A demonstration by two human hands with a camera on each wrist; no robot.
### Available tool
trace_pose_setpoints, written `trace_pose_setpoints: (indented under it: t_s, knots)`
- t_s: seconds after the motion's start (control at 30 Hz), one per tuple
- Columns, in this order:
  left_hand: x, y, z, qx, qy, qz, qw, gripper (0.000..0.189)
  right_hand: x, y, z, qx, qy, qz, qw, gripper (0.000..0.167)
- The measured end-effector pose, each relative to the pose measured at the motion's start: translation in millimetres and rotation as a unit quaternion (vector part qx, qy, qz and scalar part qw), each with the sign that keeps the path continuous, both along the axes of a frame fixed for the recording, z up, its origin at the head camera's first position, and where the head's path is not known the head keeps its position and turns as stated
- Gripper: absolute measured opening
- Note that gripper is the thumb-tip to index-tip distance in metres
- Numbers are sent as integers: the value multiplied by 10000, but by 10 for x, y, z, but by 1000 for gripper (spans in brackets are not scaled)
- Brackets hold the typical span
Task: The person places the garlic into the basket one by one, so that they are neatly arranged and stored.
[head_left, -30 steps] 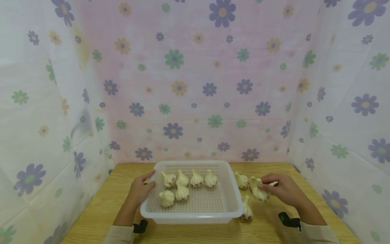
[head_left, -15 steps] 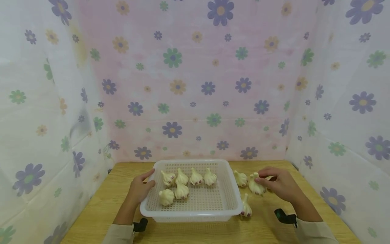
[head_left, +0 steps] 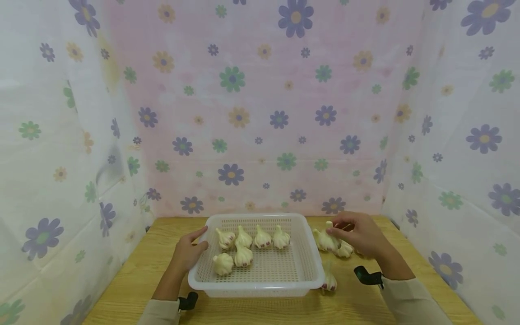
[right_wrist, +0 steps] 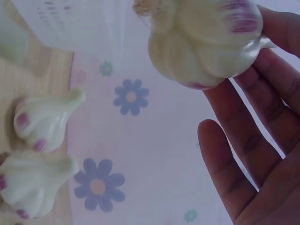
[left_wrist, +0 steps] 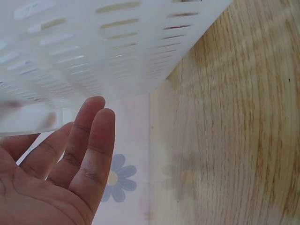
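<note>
My left hand [head_left: 191, 253] grips the left rim of a white plastic basket [head_left: 260, 286], index finger and thumb over the rim. In the left wrist view, its other fingers [left_wrist: 101, 136] reach up close to the slotted outer wall. Several garlic bulbs [head_left: 263, 238] sit inside the basket, mostly at its back and left. To the right of the basket, my right hand [head_left: 363, 234] pinches a garlic bulb [right_wrist: 201, 42] by its stem, raised above the table, with the ring and little fingers loosely spread. Another bulb [head_left: 344, 249] lies just below that hand.
One more garlic bulb [head_left: 330, 283] lies by the basket's front right corner. Two bulbs, an upper one [right_wrist: 44, 119] and a lower one [right_wrist: 35, 185], show on the table in the right wrist view. Flowered cloth [head_left: 260, 135] encloses the wooden table [head_left: 134, 280] at back and sides.
My right hand has lifted the garlic bulb and carried it left toward the basket, uncovering a bulb beneath. The left hand and the basket have stayed in place.
</note>
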State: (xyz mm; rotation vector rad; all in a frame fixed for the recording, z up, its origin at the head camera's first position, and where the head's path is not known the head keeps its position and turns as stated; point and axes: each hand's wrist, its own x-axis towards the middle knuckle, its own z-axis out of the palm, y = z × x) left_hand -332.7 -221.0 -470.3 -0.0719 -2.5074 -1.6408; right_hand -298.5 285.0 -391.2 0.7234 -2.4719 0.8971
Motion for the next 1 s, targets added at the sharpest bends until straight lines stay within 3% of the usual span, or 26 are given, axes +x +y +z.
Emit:
trace_pose_setpoints:
  t_s: [0.17,0.53,0.67,0.83,1.0]
  knots:
    - [-2,3,4,-1,40,30,10000,58,-66,-196,92,-102,91,171,9998,12]
    - [19,28,5,-51,-16,82,10000,58,-180,-533,153,-508,-279,844,9947,10]
    - [23,32,4,-58,-6,58,10000,57,-204,-601,159,-427,-228,1131,9924,8]
    - [35,33,19,-42,-15,51,10000,57,-213,-681,179,-125,-127,1180,9929,6]
    - [37,32,32,-38,-47,69,10000,57,-242,-797,174,-6,-299,1423,9894,7]
